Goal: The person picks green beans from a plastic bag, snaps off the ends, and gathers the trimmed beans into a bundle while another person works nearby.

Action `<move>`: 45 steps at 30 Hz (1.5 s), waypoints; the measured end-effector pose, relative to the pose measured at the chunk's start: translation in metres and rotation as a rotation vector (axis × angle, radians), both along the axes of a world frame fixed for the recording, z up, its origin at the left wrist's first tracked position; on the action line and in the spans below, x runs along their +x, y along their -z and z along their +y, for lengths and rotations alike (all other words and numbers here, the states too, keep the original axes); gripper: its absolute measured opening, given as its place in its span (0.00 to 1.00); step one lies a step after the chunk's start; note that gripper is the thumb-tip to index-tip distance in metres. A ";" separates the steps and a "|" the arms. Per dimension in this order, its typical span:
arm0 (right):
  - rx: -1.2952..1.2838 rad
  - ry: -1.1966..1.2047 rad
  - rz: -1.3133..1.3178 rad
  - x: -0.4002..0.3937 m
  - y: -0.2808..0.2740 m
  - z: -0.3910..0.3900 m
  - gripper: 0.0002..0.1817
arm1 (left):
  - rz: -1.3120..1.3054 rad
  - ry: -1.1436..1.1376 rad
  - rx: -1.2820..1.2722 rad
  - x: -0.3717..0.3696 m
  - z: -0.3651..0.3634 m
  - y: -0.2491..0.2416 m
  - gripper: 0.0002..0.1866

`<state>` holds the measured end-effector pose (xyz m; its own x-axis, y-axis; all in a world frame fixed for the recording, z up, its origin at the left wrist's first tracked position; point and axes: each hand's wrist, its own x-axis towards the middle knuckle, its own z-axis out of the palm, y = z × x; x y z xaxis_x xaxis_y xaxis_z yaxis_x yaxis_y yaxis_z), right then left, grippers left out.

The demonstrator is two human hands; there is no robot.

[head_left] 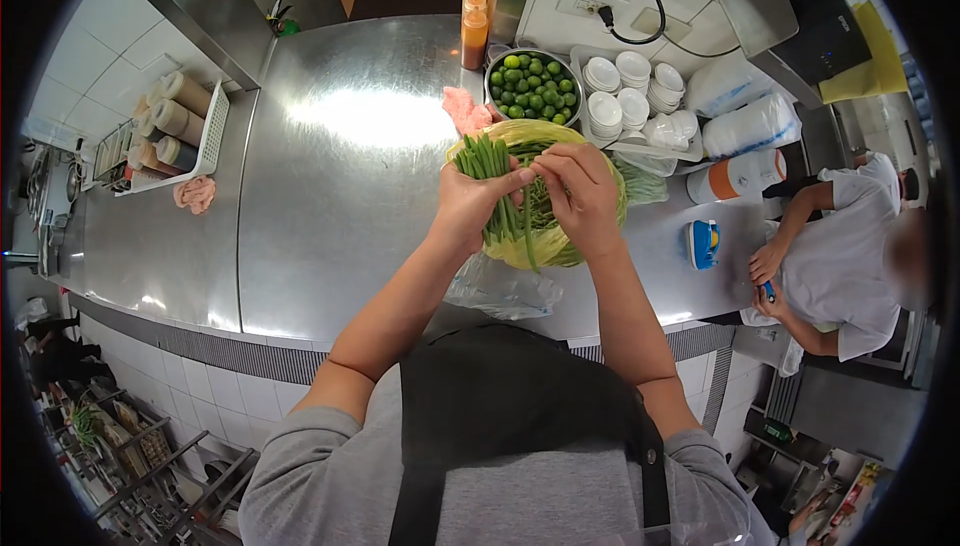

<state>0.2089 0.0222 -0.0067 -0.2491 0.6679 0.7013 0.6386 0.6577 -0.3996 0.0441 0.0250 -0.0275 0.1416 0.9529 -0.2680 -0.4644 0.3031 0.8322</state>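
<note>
My left hand (465,201) is wrapped round a bunch of green beans (483,158), their ends sticking up above my fingers. One long bean (529,236) hangs down below my left thumb. Close against that thumb, my right hand (585,191) is closed in a pinch on what looks like the tip of a green bean, mostly hidden by the fingers. Beneath both hands lies an open yellow plastic bag (555,249) with more green beans in it. A clear plastic bag (505,288) lies on the steel counter on my side of it.
Behind the bag stand a bowl of limes (533,86), sauce bottles (474,31), a pink cloth (464,111) and a tray of stacked white cups (633,104). A blue-and-white object (703,244) sits right, near a co-worker (835,256). A bottle basket (215,131) stands left.
</note>
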 end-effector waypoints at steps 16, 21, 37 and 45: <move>-0.509 0.034 0.135 0.016 0.038 0.000 0.06 | -0.161 -0.382 0.079 -0.047 0.029 -0.017 0.12; -0.934 -0.125 0.497 0.013 0.026 -0.005 0.10 | -0.166 -0.414 0.143 -0.044 0.027 -0.017 0.11; -0.593 -0.139 0.709 -0.027 0.021 -0.029 0.01 | -0.187 -0.378 0.166 -0.042 0.026 -0.015 0.10; -0.528 -0.283 0.207 -0.035 0.011 -0.043 0.02 | -0.323 -0.288 -0.079 -0.057 0.036 0.021 0.14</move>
